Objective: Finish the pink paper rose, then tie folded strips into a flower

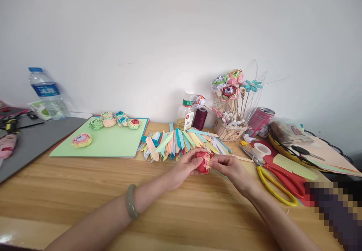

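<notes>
A red paper flower (203, 162) with a pale yellow part on its right side is held low over the wooden table (158, 213). My left hand (185, 168) wraps its fingers round the flower from the left, thumb on its front. From the right, my right hand (230, 169) pinches at the flower's yellow edge; what lies between those fingertips is too small to tell. A thin green strip (220, 174) shows under my right hand. Just behind both hands spreads a heap of folded coloured paper strips (175, 143).
Several paper flowers (82, 140) sit on green paper (113, 145) at the left. Behind the strips stand a glue bottle (186, 111), dark thread (200, 118) and a flower basket (230, 131). Red and yellow scissors (278, 179), tape (261, 150) and a can (260, 121) are at the right.
</notes>
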`<action>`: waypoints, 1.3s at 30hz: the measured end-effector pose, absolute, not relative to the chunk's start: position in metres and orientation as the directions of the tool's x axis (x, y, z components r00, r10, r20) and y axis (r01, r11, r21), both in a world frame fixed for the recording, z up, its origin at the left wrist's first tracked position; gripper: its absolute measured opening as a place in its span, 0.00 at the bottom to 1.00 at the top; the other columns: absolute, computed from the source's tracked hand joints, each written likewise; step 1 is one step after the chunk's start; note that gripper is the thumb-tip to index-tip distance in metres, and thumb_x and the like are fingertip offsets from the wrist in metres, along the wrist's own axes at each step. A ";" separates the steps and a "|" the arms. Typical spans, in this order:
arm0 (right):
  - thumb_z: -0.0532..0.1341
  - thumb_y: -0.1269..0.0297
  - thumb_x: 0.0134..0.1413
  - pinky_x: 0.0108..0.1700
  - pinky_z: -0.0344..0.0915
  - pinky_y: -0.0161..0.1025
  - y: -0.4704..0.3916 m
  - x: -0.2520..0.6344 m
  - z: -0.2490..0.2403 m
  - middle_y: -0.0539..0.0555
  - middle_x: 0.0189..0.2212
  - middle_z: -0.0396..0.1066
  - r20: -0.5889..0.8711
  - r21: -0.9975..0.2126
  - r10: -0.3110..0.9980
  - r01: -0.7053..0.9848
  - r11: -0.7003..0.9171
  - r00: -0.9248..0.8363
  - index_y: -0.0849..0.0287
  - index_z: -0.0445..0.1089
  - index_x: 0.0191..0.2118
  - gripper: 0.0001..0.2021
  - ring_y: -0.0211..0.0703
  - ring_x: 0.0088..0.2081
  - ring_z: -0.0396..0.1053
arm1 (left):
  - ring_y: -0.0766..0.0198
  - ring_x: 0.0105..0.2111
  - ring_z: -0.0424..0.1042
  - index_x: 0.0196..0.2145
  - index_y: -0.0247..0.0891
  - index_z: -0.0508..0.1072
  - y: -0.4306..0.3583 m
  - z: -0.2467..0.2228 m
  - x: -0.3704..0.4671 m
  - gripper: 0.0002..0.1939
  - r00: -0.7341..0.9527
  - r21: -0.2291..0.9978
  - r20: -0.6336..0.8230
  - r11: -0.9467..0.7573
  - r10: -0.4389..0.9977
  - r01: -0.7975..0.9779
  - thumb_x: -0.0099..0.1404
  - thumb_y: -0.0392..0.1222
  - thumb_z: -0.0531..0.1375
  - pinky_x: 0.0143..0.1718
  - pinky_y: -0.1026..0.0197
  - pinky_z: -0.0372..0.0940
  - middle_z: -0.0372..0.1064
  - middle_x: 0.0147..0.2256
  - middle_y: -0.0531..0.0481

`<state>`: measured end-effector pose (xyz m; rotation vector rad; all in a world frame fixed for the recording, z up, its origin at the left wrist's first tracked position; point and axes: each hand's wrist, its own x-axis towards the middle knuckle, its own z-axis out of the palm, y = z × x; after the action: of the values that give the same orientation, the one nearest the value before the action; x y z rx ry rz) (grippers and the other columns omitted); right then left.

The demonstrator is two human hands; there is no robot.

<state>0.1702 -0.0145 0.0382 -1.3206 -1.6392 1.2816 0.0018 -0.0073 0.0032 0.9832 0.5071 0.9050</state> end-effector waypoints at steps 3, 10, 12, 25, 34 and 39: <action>0.64 0.52 0.37 0.30 0.57 0.34 -0.014 0.168 0.036 0.50 0.20 0.68 -0.082 -0.958 0.973 0.285 -0.019 -0.214 0.62 0.71 0.20 0.15 0.37 0.25 0.61 | 0.64 0.41 0.65 0.43 0.40 0.66 -0.008 0.006 0.001 0.18 0.545 0.889 0.026 0.230 0.838 -0.395 0.56 0.46 0.59 0.40 0.60 0.63 0.60 0.45 0.47; 0.65 0.52 0.35 0.31 0.58 0.34 -0.014 0.168 0.036 0.49 0.19 0.69 -0.094 -0.975 0.973 0.215 -0.048 -0.211 0.61 0.73 0.21 0.15 0.37 0.25 0.61 | 0.62 0.39 0.66 0.43 0.41 0.66 -0.008 0.008 0.000 0.20 0.546 0.908 0.007 0.223 0.838 -0.354 0.53 0.49 0.61 0.37 0.59 0.63 0.60 0.47 0.45; 0.65 0.52 0.36 0.33 0.59 0.35 -0.014 0.169 0.036 0.51 0.22 0.71 -0.109 -0.976 0.968 0.210 -0.061 -0.227 0.61 0.74 0.24 0.15 0.38 0.27 0.63 | 0.61 0.40 0.66 0.44 0.41 0.66 -0.008 0.007 0.000 0.21 0.533 0.906 0.001 0.226 0.846 -0.359 0.52 0.49 0.61 0.38 0.58 0.63 0.60 0.47 0.44; 0.66 0.57 0.32 0.29 0.58 0.35 -0.013 0.166 0.030 0.49 0.18 0.68 -0.108 -0.959 0.986 0.275 -0.070 -0.128 0.61 0.71 0.18 0.11 0.37 0.23 0.61 | 0.60 0.41 0.66 0.43 0.38 0.67 -0.006 0.008 0.003 0.23 0.495 0.947 0.059 0.108 0.867 -0.301 0.49 0.44 0.64 0.43 0.58 0.60 0.67 0.43 0.44; 0.66 0.59 0.30 0.29 0.57 0.35 -0.011 0.167 0.027 0.49 0.17 0.68 -0.121 -0.954 0.987 0.287 -0.085 -0.110 0.60 0.71 0.17 0.10 0.36 0.22 0.61 | 0.59 0.42 0.66 0.43 0.38 0.67 -0.005 0.008 0.004 0.24 0.496 0.947 0.040 0.126 0.867 -0.296 0.48 0.44 0.65 0.45 0.57 0.59 0.68 0.40 0.45; 0.66 0.59 0.32 0.29 0.56 0.34 -0.011 0.171 0.028 0.49 0.18 0.68 -0.144 -0.956 0.978 0.278 -0.098 -0.151 0.61 0.72 0.19 0.10 0.36 0.23 0.60 | 0.60 0.40 0.67 0.43 0.37 0.67 -0.005 0.007 0.004 0.25 0.490 0.935 0.023 0.155 0.872 -0.320 0.47 0.43 0.65 0.44 0.57 0.60 0.68 0.39 0.45</action>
<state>0.1705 -0.0105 0.0279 -1.4197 -1.4815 1.2887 0.0037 -0.0049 0.0075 1.0995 0.6188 0.9361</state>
